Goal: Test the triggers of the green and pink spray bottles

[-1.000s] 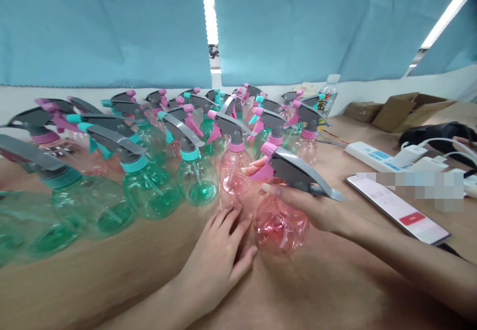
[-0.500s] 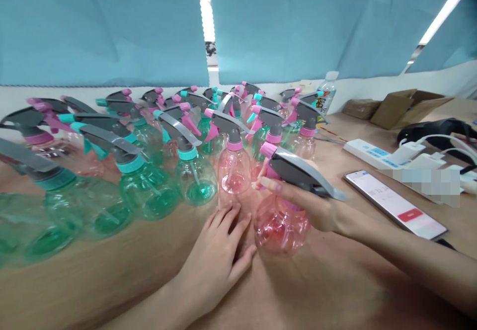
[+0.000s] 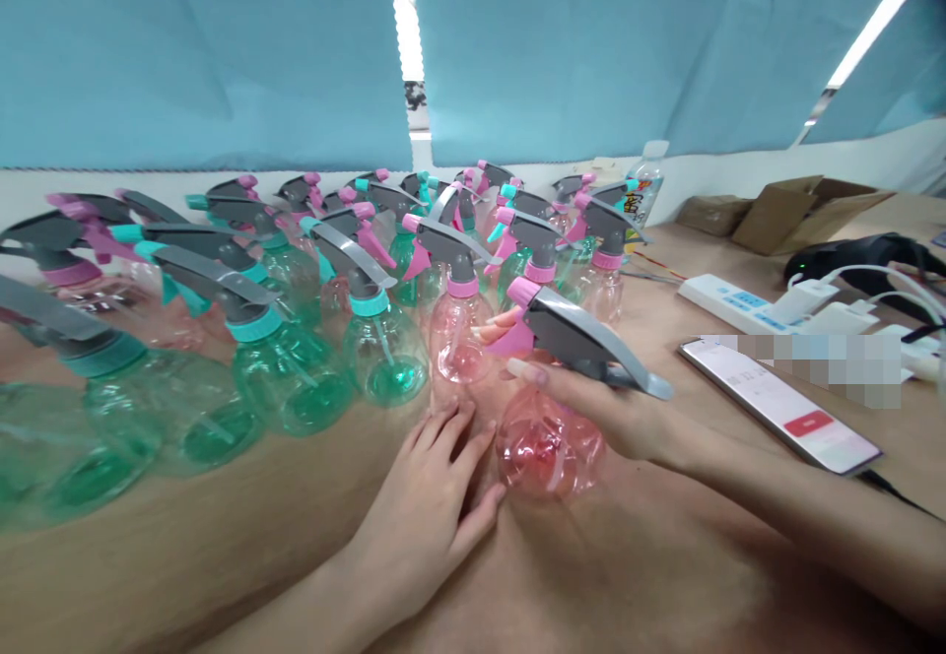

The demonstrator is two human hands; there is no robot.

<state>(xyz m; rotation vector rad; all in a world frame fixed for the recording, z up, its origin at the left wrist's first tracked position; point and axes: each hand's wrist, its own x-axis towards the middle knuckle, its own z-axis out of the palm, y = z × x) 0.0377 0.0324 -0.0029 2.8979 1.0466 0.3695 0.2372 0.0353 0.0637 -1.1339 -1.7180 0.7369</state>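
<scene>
A pink spray bottle [image 3: 551, 452] with a grey and pink trigger head [image 3: 576, 327] stands upright on the table in front of me. My right hand [image 3: 617, 408] is around its neck, just below the head. Its thumb and visible fingers reach out straight to the left, loose rather than wrapped; the palm side is hidden. My left hand [image 3: 429, 496] lies open and flat on the table left of that bottle, holding nothing. Beyond its fingertips stand another pink spray bottle [image 3: 462, 339] and a green-collared spray bottle [image 3: 384, 354].
Several green and pink spray bottles crowd the left and back, including a near green one [image 3: 292, 378]. To the right lie a phone [image 3: 779, 403], a power strip [image 3: 731, 304] with plugs and cables, and an opened cardboard box [image 3: 802, 216]. A drink bottle [image 3: 646, 186] stands behind.
My right hand's fingers have straightened and spread from their curl around the pink bottle's neck. The bottle shows little shift beyond a slight view movement. My left hand stays put.
</scene>
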